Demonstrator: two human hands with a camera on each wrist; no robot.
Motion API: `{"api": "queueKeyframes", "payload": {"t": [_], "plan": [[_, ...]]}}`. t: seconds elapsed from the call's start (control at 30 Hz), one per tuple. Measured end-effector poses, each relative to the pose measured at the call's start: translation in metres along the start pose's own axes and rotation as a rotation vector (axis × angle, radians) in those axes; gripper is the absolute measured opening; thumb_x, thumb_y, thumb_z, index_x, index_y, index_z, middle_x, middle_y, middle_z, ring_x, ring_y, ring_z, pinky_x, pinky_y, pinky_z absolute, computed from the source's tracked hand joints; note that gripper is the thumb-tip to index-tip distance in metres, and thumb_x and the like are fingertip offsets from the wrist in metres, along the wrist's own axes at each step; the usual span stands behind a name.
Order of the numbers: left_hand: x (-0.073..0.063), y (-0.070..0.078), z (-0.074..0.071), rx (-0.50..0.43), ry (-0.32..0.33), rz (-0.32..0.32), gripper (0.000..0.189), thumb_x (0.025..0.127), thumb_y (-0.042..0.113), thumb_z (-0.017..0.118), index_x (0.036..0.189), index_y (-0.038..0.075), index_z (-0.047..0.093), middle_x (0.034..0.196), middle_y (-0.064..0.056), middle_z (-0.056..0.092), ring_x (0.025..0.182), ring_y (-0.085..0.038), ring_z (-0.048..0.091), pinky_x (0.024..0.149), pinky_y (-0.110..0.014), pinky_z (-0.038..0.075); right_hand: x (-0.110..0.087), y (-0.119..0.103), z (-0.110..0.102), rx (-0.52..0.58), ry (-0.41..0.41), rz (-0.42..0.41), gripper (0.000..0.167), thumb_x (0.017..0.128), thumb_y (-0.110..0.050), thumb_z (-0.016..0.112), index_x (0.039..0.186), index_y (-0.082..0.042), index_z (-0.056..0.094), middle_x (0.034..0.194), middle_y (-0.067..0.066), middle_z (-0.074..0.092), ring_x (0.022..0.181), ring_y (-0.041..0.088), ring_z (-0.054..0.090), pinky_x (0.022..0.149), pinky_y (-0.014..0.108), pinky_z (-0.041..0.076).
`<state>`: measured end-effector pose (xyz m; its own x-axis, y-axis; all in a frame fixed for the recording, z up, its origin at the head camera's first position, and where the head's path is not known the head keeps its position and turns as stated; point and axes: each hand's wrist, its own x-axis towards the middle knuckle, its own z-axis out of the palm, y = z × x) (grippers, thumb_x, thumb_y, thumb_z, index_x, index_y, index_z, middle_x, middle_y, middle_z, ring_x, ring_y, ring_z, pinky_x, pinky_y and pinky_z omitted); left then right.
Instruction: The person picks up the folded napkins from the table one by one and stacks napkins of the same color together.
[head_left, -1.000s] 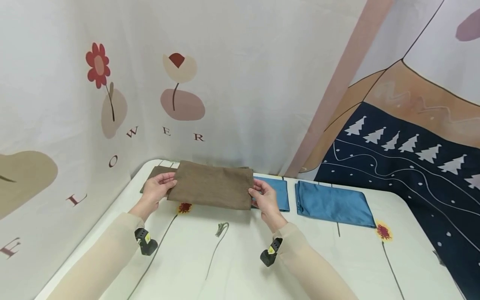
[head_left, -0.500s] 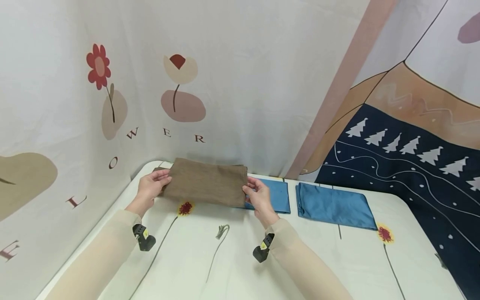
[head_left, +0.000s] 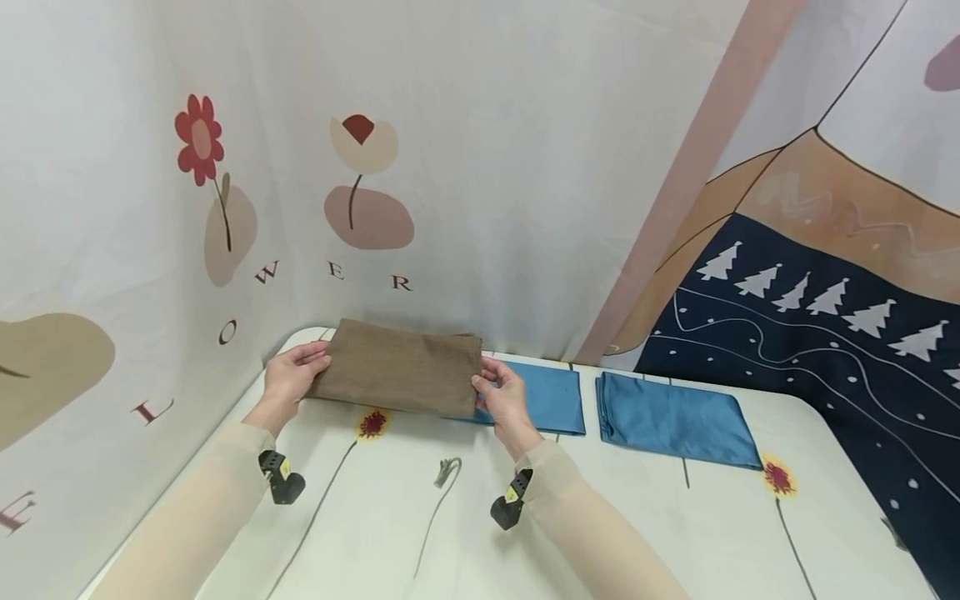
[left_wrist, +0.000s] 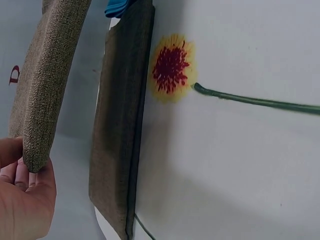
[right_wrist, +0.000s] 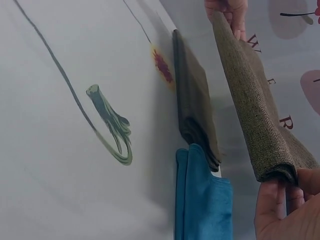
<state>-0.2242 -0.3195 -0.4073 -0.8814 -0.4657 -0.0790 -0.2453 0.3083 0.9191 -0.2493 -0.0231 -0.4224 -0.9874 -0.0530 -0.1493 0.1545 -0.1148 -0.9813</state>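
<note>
A folded brown cloth point(head_left: 397, 367) is held up by both hands over the back of the table. My left hand point(head_left: 291, 377) pinches its left end between thumb and fingers, and my right hand point(head_left: 504, 402) pinches the right end. Below it, a second folded brown cloth point(left_wrist: 117, 125) lies flat on the table, with a gap between the two in both wrist views. The held cloth hides this lower one in the head view. A folded blue cloth point(head_left: 551, 398) lies just right of the lower brown one, partly behind my right hand.
Another folded blue cloth point(head_left: 678, 421), with a satin sheen, lies farther right. The white table cover point(head_left: 600, 517) has printed flowers and stems. A pale curtain point(head_left: 510, 208) with printed flowers stands close behind the table, and a dark printed drape point(head_left: 810, 350) hangs at the right.
Both hands have carried the brown cloth a little to the left. It now covers the lower brown cloth, whose left end showed before, and more of the nearer blue cloth is visible.
</note>
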Motion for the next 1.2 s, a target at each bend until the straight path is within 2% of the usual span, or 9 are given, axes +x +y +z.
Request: {"api": "queueKeyframes", "payload": {"t": [0.07, 0.17, 0.23, 0.3, 0.53, 0.83, 0.93, 1.07, 1.2], "plan": [[0.015, -0.017, 0.0, -0.079, 0.01, 0.008, 0.035, 0.089, 0.015, 0.064, 0.123, 0.008, 0.061, 0.112, -0.003, 0.067, 0.088, 0.001, 0.059, 0.083, -0.015, 0.048, 0.001, 0.002, 0.003, 0.0, 0.0, -0.001, 0.031, 0.089, 0.001, 0.059, 0.119, -0.006, 0.062, 0.095, 0.001, 0.057, 0.075, 0.009, 0.053, 0.058, 0.024, 0.045], [0.027, -0.03, -0.001, -0.112, 0.003, 0.015, 0.035, 0.087, 0.019, 0.068, 0.12, 0.012, 0.064, 0.114, -0.005, 0.067, 0.098, -0.009, 0.061, 0.09, -0.025, 0.049, 0.004, 0.005, 0.007, -0.003, -0.003, -0.003, 0.031, 0.089, 0.001, 0.059, 0.119, -0.006, 0.062, 0.096, 0.001, 0.058, 0.076, 0.009, 0.054, 0.059, 0.024, 0.046], [0.035, -0.037, -0.002, -0.13, 0.024, 0.005, 0.032, 0.084, 0.021, 0.072, 0.115, 0.016, 0.067, 0.108, 0.001, 0.07, 0.094, -0.006, 0.063, 0.085, -0.022, 0.05, 0.005, 0.007, 0.009, -0.002, -0.007, -0.004, 0.03, 0.089, 0.001, 0.059, 0.119, -0.006, 0.062, 0.097, 0.002, 0.058, 0.076, 0.009, 0.054, 0.059, 0.024, 0.046], [0.026, -0.026, -0.004, -0.069, 0.03, -0.005, 0.035, 0.086, 0.02, 0.069, 0.12, 0.011, 0.064, 0.114, -0.003, 0.067, 0.097, -0.007, 0.061, 0.092, -0.03, 0.048, 0.006, 0.008, 0.012, 0.001, -0.006, -0.001, 0.03, 0.089, 0.0, 0.059, 0.118, -0.007, 0.063, 0.096, 0.002, 0.058, 0.076, 0.009, 0.054, 0.059, 0.024, 0.047], [0.018, -0.013, -0.009, 0.001, 0.04, -0.013, 0.038, 0.092, 0.012, 0.06, 0.128, 0.002, 0.055, 0.119, -0.008, 0.064, 0.085, 0.004, 0.054, 0.088, -0.026, 0.046, 0.01, 0.013, 0.023, 0.033, -0.008, 0.009, 0.03, 0.089, 0.002, 0.059, 0.117, -0.006, 0.063, 0.094, 0.001, 0.059, 0.075, 0.008, 0.056, 0.057, 0.022, 0.047], [0.072, -0.071, -0.013, -0.097, 0.094, -0.01, 0.03, 0.086, 0.021, 0.07, 0.115, 0.02, 0.066, 0.105, 0.005, 0.068, 0.09, -0.005, 0.061, 0.078, -0.016, 0.049, 0.015, 0.018, 0.032, 0.017, -0.013, 0.018, 0.028, 0.09, -0.001, 0.059, 0.117, -0.009, 0.064, 0.095, -0.001, 0.059, 0.077, 0.007, 0.055, 0.06, 0.024, 0.049], [0.071, -0.069, -0.014, -0.087, 0.095, -0.027, 0.031, 0.087, 0.022, 0.068, 0.118, 0.02, 0.065, 0.106, 0.007, 0.068, 0.091, -0.002, 0.06, 0.078, -0.014, 0.048, 0.017, 0.018, 0.035, 0.015, -0.014, 0.024, 0.029, 0.09, -0.002, 0.06, 0.117, -0.01, 0.064, 0.096, 0.0, 0.06, 0.076, 0.007, 0.055, 0.06, 0.024, 0.049], [0.049, -0.04, -0.015, -0.028, 0.107, -0.038, 0.035, 0.091, 0.015, 0.063, 0.125, 0.009, 0.06, 0.117, -0.005, 0.065, 0.089, 0.001, 0.057, 0.088, -0.023, 0.048, 0.019, 0.02, 0.039, 0.02, -0.008, 0.035, 0.029, 0.09, -0.002, 0.06, 0.117, -0.011, 0.065, 0.097, 0.0, 0.06, 0.076, 0.007, 0.055, 0.06, 0.024, 0.049], [0.034, -0.022, -0.019, 0.017, 0.094, -0.037, 0.038, 0.093, 0.012, 0.057, 0.13, 0.003, 0.054, 0.12, -0.006, 0.063, 0.081, 0.01, 0.051, 0.086, -0.02, 0.046, 0.019, 0.021, 0.045, 0.025, 0.001, 0.035, 0.028, 0.089, -0.002, 0.06, 0.116, -0.01, 0.065, 0.097, 0.001, 0.061, 0.076, 0.008, 0.056, 0.06, 0.024, 0.048]]}}
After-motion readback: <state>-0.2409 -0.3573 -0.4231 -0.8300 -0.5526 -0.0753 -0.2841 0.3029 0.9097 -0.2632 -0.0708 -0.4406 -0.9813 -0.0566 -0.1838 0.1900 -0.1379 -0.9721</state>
